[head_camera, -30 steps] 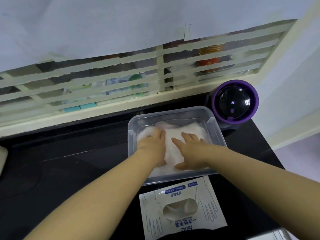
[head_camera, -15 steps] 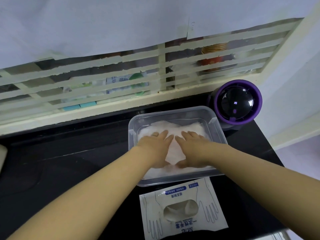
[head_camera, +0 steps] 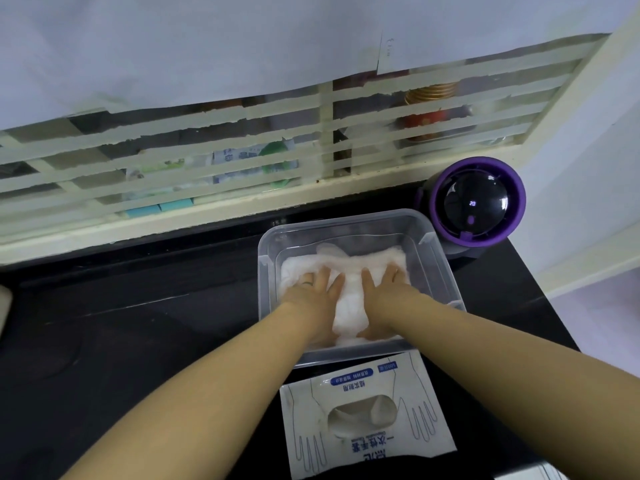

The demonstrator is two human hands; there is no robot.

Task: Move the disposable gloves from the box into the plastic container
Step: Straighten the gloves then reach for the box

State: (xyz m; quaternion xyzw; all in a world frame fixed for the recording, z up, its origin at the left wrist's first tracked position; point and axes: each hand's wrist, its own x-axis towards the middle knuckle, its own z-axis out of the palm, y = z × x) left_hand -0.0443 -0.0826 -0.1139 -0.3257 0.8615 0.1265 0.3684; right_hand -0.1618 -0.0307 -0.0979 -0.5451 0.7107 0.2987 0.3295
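Since the thin white disposable gloves (head_camera: 347, 308) prob spring up, I press my left hand (head_camera: 317, 299) & right hand (head_camera: 385, 299) flat on them, fingers spread, gripping nothing, packing them inside the clear rectangular plastic container (head_camera: 441, 271), just far of the white cardboard glove box (head_camera: 365, 450).

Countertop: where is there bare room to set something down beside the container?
Freest: the countertop left of the plastic container, to the pale object at the left edge. A narrow strip lies between container and window ledge. Crowded: purple device close at its right rear corner, glove box against its near side, left hand and right hand pressing the gloves inside.
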